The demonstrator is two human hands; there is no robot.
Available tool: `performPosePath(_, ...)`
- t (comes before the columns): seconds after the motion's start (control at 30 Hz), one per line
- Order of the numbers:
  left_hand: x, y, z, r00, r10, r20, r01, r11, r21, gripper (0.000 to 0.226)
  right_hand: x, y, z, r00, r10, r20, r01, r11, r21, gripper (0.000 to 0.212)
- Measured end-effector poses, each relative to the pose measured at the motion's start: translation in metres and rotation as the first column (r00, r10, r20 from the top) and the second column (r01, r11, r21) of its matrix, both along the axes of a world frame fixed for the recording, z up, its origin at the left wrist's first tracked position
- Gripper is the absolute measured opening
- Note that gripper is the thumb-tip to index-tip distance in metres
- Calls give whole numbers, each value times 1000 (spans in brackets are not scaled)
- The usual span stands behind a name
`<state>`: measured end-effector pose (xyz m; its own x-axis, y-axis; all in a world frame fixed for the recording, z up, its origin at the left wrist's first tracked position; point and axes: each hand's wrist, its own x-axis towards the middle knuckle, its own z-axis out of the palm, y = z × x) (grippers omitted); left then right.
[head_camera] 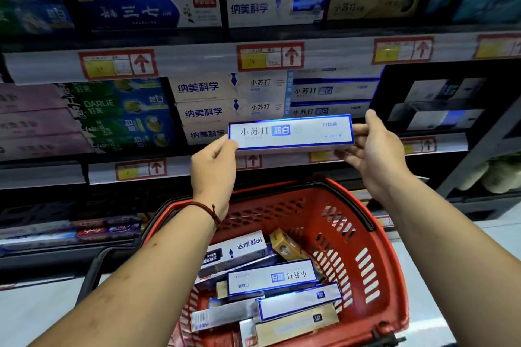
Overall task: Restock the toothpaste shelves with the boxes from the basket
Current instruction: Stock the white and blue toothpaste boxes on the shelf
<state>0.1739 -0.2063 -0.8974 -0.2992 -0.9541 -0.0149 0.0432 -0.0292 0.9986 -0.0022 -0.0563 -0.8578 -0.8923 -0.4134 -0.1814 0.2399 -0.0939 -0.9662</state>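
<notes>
I hold a long white toothpaste box with a blue border (291, 131) level in front of the middle shelf. My left hand (215, 162) pinches its left end and my right hand (376, 148) grips its right end. Right behind it on the shelf lies a stack of matching blue-bordered boxes (329, 93). Below my arms stands the red basket (375, 236) with several toothpaste boxes in it, among them another blue-bordered box (272, 279) and a gold one (286, 245).
White boxes with blue print (203, 110) fill the shelf left of the matching stack, green and blue Darlie boxes (121, 113) further left. Dark boxes (439, 110) sit to the right. The upper shelf (197, 59) carries price tags with red arrows. A lower shelf holds more boxes (93, 231).
</notes>
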Motion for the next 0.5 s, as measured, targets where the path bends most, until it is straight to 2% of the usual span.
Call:
performPosePath(0.17, -28, 17, 1, 999, -33, 15, 33, 999, -38, 21, -23, 16, 8, 996, -83, -33, 83, 996, -29, 39)
performPosePath(0.3, -49, 30, -2, 994, -91, 53, 96, 990, -101, 33, -46, 30, 4, 982, -132, -134, 139, 989, 45, 14)
performPosePath(0.5, -82, 38, -6, 984, -154, 93, 165, 979, -124, 39, -71, 46, -10, 931, -212, -297, 269, 949, 164, 19)
